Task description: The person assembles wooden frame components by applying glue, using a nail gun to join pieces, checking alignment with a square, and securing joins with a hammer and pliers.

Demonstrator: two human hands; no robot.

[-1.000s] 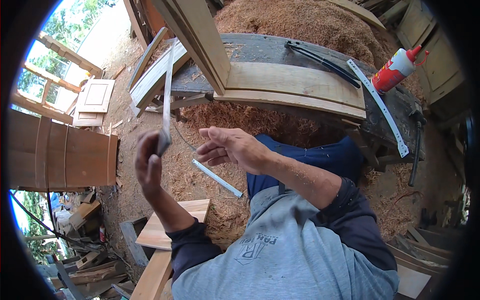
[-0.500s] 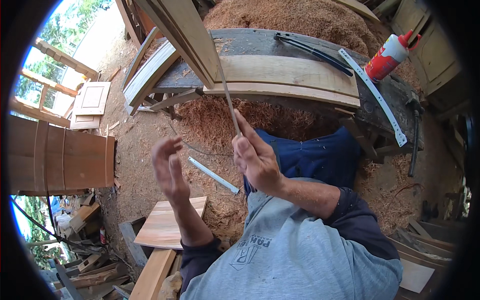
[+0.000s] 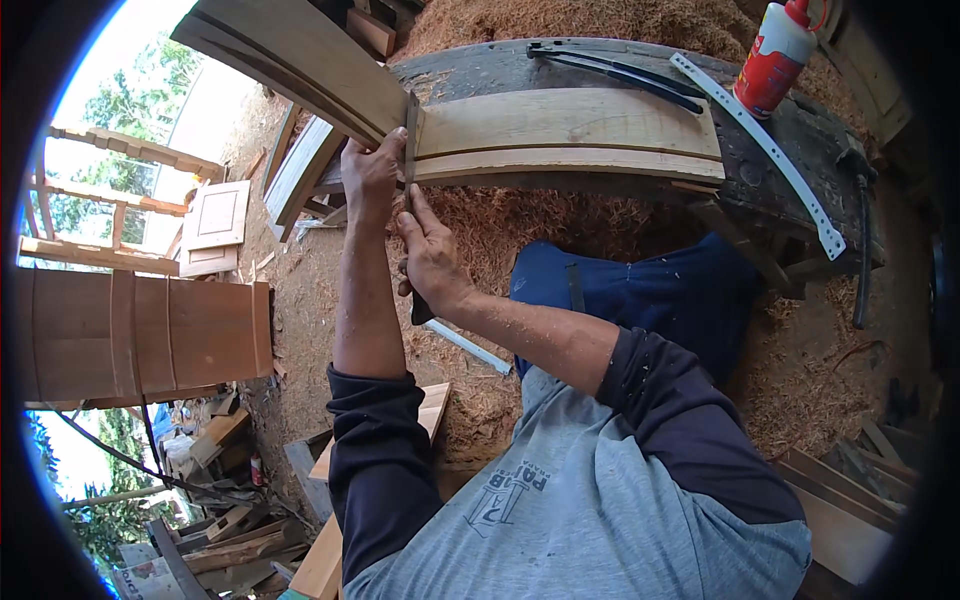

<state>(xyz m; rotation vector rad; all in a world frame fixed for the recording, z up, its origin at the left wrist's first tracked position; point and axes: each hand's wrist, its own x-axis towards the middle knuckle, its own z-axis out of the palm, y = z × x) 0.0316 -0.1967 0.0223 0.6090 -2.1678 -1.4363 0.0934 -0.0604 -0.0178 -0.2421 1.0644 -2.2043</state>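
My right hand [image 3: 435,262] is closed around the dark handle of a long thin-bladed hand tool [image 3: 410,125], index finger stretched along it. The blade appears nearly edge-on, so whether it is a saw or a file I cannot tell. It lies across the corner where a long pale wooden board [image 3: 570,125] meets another wooden board [image 3: 320,75] that slants up to the left. At that corner my left hand [image 3: 372,180] grips the slanting board's edge, its thumb close against the blade. Its other fingers are partly hidden.
On the dark workbench [image 3: 480,70] are a black strap-like item [image 3: 620,75], a white perforated metal rail [image 3: 755,145] and a red-and-white glue bottle [image 3: 775,60]. Another metal rail [image 3: 470,347] lies on the shavings-covered ground. A brown wooden cabinet [image 3: 145,330] stands left.
My left hand has moved up from free air and taken hold at the board corner. My right hand has moved left, bringing the tool's blade to that corner. The view has shifted slightly.
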